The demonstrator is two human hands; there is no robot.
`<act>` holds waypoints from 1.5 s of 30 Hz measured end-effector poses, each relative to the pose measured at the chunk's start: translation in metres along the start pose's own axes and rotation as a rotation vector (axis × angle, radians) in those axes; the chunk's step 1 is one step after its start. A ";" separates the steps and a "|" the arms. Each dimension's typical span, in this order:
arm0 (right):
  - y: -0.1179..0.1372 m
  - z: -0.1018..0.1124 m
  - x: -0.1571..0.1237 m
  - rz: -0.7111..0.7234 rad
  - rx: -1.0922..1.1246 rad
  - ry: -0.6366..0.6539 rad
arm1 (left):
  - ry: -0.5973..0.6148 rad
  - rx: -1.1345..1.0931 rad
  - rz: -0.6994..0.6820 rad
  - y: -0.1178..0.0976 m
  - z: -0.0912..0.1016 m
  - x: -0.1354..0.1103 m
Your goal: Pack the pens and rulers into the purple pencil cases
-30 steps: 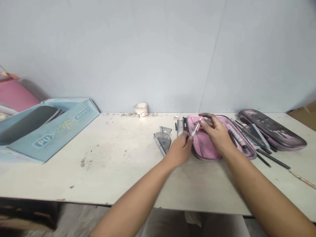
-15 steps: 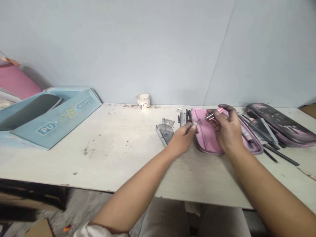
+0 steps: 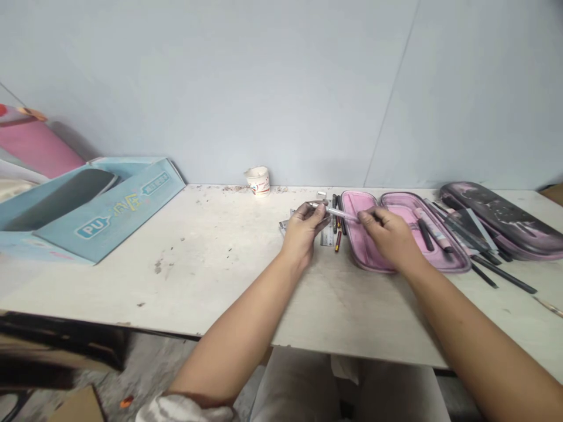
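A slim, see-through pen-like stick (image 3: 338, 211) stretches between my two hands above the left half of an open pink pencil case (image 3: 368, 266). My left hand (image 3: 303, 230) pinches its left end, with the fingers curled. My right hand (image 3: 389, 234) grips the other end between thumb and fingers, over the case's middle. Partly behind my left hand lie a clear ruler (image 3: 327, 237) and several dark pencils or pens. A short dark red stick (image 3: 338, 241) lies beside the ruler. In the case's right half rest a pink-and-white marker (image 3: 435, 228) and a black stick (image 3: 426, 234).
A dark, closed pencil case (image 3: 501, 214) lies to the right, with black pencils (image 3: 505, 274) and a set square (image 3: 481, 231) near it. A paper cup (image 3: 258, 180) and a small white block (image 3: 321, 193) stand by the wall. On the left is a blue box (image 3: 109, 220).
My left hand has moved left and up. The pink-and-silver item in my right hand no longer shows; a clear stick now spans both hands. A dark red stick shows beside the ruler.
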State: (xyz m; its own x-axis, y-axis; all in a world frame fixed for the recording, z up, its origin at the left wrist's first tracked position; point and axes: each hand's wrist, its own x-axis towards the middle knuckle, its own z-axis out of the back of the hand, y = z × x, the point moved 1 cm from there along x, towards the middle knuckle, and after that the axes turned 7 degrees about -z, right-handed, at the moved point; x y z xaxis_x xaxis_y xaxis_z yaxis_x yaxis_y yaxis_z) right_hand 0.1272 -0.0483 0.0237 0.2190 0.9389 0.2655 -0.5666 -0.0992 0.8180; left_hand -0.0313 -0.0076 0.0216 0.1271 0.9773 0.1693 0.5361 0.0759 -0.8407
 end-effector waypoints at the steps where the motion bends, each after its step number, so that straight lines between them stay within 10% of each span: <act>1: -0.001 0.003 0.001 0.050 -0.012 -0.072 | -0.011 0.034 0.006 0.002 0.001 0.000; 24: -0.018 0.002 0.009 -0.138 0.418 0.129 | 0.010 0.104 0.040 0.005 0.004 0.001; 30: -0.008 0.004 -0.001 0.044 0.002 -0.112 | -0.321 0.221 -0.265 -0.018 0.025 0.018; 33: 0.006 -0.010 -0.011 0.197 -0.392 -0.030 | -0.430 0.227 -0.306 -0.028 0.041 0.029; 39: 0.031 -0.039 -0.004 0.438 -0.790 0.215 | -0.434 0.221 -0.207 -0.015 0.056 0.036; 45: 0.036 -0.066 0.050 0.264 -0.961 0.130 | -0.345 0.344 -0.208 0.006 0.056 0.039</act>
State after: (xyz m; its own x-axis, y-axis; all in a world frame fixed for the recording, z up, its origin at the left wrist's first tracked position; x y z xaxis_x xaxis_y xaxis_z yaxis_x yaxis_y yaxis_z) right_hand 0.0653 0.0167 0.0325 -0.0620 0.9597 0.2742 -0.9979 -0.0551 -0.0329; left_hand -0.0699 0.0417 -0.0056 -0.2660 0.9385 0.2200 0.2090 0.2789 -0.9373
